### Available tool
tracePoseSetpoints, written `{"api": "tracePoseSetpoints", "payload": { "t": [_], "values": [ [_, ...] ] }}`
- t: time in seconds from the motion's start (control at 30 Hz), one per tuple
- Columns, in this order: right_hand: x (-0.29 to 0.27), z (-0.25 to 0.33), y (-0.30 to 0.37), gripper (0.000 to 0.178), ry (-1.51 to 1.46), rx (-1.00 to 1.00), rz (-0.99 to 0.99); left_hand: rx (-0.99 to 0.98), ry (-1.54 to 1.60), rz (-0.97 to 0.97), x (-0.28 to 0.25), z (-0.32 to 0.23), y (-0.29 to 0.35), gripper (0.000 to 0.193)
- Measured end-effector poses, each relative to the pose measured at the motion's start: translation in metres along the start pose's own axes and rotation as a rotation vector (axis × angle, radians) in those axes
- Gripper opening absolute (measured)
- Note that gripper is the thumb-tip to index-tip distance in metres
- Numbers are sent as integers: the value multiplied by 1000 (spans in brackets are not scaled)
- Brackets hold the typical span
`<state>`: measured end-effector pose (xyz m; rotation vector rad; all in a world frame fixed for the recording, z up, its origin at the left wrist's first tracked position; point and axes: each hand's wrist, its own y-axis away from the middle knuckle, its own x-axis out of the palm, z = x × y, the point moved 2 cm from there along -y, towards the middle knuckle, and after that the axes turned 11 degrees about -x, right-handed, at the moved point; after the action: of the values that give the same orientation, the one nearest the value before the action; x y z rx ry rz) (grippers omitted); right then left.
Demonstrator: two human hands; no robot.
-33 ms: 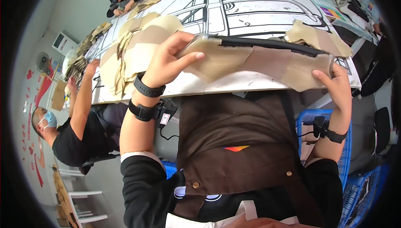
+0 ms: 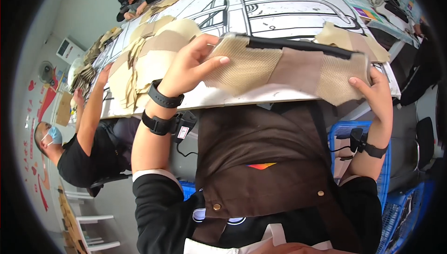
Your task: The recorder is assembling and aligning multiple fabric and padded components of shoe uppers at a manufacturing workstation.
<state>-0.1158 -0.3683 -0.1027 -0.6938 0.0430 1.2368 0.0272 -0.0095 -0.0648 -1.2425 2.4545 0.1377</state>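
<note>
Stretched between my hands is a fabric piece (image 2: 300, 68) with tan mesh ends, a smooth mauve-brown middle and a black strip (image 2: 298, 45) along its far edge. My left hand (image 2: 188, 63) grips its left end, thumb on the near mesh face and fingers behind. The right end is pinched by my right hand (image 2: 375, 86), thumb in front, other fingers mostly hidden behind. The piece is held up over the table's near edge. Beside my left hand lies a stack of cream and tan fabric pieces (image 2: 156, 51); a similar cream piece (image 2: 354, 40) lies beyond the right end.
The white table (image 2: 223, 96) carries black line drawings. At the left sits a masked co-worker (image 2: 88, 156); another person (image 2: 132, 5) bends over the far left side. Blue plastic baskets (image 2: 396, 212) stand at lower right, and a white stool (image 2: 95, 218) at lower left.
The fabric piece has tipped slightly, so more of its mesh and mauve face shows. Both hands keep their grip and have barely moved.
</note>
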Motion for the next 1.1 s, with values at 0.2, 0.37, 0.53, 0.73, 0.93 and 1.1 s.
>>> {"api": "tracePoseSetpoints", "payload": {
  "t": [0.2,0.37,0.53,0.73,0.93,1.1],
  "values": [
    [-70,-26,1,43,-49,59,57,-113,-139,223,46,-15,-48,24],
    [-92,-22,41,36,104,-48,-250,510,-273,64,70,-31,-57,27],
    [-98,-26,76,35,227,-37,-267,731,-328,-1,90,-45,-33,35],
    [-4,46,51,72,906,-540,-420,849,-443,24,98,-40,-10,44],
    [54,91,30,32,740,-772,-75,746,-374,34,90,-33,9,47],
    [67,104,30,32,693,-846,-47,1207,-624,-434,80,-27,22,40]
  ]
}}
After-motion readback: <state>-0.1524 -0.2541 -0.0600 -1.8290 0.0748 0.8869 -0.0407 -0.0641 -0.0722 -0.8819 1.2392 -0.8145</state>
